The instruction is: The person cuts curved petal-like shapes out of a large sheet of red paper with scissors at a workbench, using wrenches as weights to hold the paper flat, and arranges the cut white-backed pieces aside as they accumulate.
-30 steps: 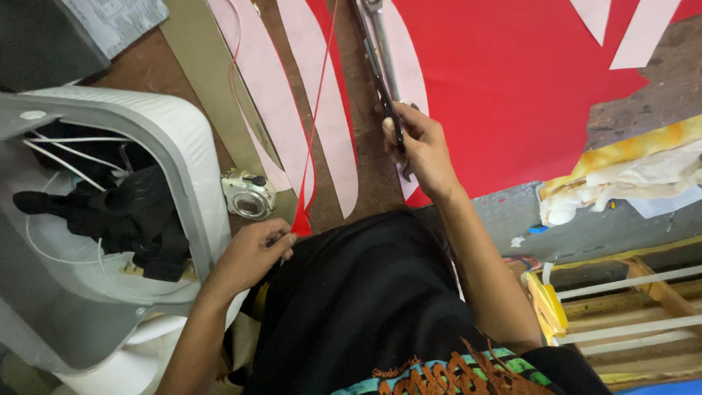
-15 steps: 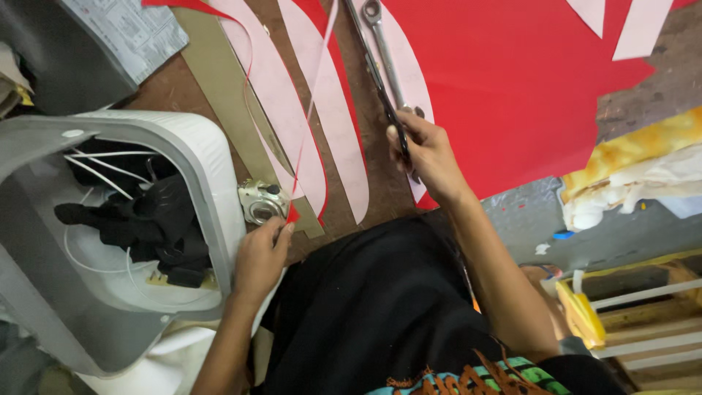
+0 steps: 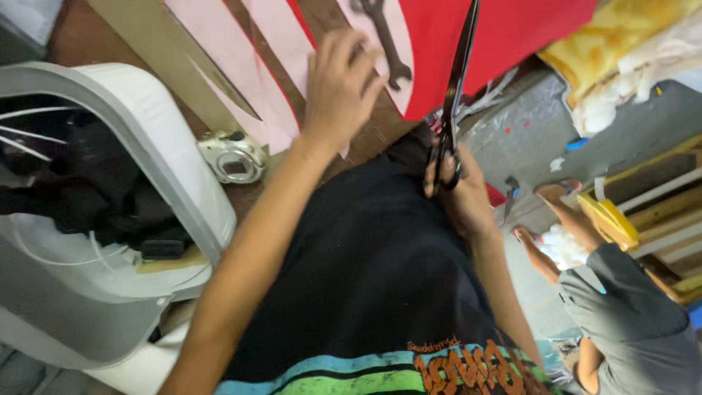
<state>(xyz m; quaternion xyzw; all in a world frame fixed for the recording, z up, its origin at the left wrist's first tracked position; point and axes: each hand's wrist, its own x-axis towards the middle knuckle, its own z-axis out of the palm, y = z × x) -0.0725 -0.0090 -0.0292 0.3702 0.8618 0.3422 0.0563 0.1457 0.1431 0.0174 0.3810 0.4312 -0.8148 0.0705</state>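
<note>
Gripping the black scissors [image 3: 455,95] by their handles, the right hand [image 3: 459,192] is closed at the bench edge, blades pointing up across the red fabric [image 3: 526,29]. The left hand [image 3: 340,84] lies flat with fingers spread on the pink strips [image 3: 241,58], holding nothing, beside a rusty wrench [image 3: 384,40] and a small silver camera [image 3: 234,156].

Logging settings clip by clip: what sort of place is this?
Probably a small cutting or tailoring workshop: red fabric on a worktable, long scissors in the right hand, pink pattern strips.
</note>
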